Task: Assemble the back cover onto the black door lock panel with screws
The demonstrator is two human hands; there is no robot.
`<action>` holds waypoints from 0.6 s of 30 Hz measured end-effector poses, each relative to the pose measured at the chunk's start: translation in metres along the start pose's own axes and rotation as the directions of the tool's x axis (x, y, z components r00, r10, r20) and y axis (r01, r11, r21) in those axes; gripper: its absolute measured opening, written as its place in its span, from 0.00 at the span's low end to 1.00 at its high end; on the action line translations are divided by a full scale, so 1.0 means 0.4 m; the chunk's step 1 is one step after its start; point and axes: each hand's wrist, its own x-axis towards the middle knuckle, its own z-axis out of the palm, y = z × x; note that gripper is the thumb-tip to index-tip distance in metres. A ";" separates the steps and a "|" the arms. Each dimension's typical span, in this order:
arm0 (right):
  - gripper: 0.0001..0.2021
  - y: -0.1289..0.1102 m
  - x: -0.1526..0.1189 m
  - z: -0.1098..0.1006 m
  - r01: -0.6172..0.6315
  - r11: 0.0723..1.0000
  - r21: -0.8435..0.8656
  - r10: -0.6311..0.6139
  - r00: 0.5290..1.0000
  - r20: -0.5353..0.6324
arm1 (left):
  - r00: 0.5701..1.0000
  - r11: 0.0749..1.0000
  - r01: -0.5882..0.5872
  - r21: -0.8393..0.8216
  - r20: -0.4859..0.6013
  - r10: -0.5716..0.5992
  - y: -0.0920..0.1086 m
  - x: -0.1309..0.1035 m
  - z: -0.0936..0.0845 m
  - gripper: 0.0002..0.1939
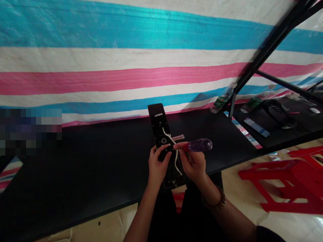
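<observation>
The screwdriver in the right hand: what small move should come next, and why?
Perhaps steady the tip of the screwdriver over the black panel before any turning. The right hand holds it with the handle pointing away from the left hand, whose fingertips are at the panel. Whether the tip already meets a screw is too small to tell.

A bottle (220, 101) stands before striped sheeting (121, 80), with a phone (256, 127) and a red stool (306, 176) farther right.
</observation>
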 end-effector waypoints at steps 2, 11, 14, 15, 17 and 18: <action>0.13 -0.001 0.002 0.001 0.007 1.000 -0.006 -0.007 1.000 -0.002 | 1.000 1.000 -0.004 -0.003 0.001 0.004 -0.001 0.000 0.001 0.13; 0.13 0.007 -0.006 0.003 -0.016 1.000 0.007 0.016 1.000 0.004 | 1.000 1.000 0.013 -0.010 0.001 -0.013 0.002 -0.002 0.000 0.13; 0.12 0.013 -0.015 0.006 -0.030 0.999 0.024 0.030 0.999 -0.016 | 1.000 1.000 0.016 -0.016 0.002 -0.016 0.003 -0.001 0.000 0.13; 0.11 0.014 -0.016 0.007 -0.034 0.999 0.018 0.034 0.999 -0.013 | 1.000 1.000 0.016 -0.016 0.002 -0.016 0.004 -0.001 0.001 0.13; 0.11 0.015 -0.015 0.008 -0.037 0.999 0.003 0.037 0.999 0.001 | 1.000 1.000 0.016 -0.014 -0.001 -0.016 0.003 -0.001 0.001 0.13; 0.11 0.016 -0.013 0.009 -0.035 0.999 0.002 0.035 0.999 0.001 | 1.000 1.000 0.016 -0.016 -0.002 -0.016 0.003 -0.001 0.001 0.13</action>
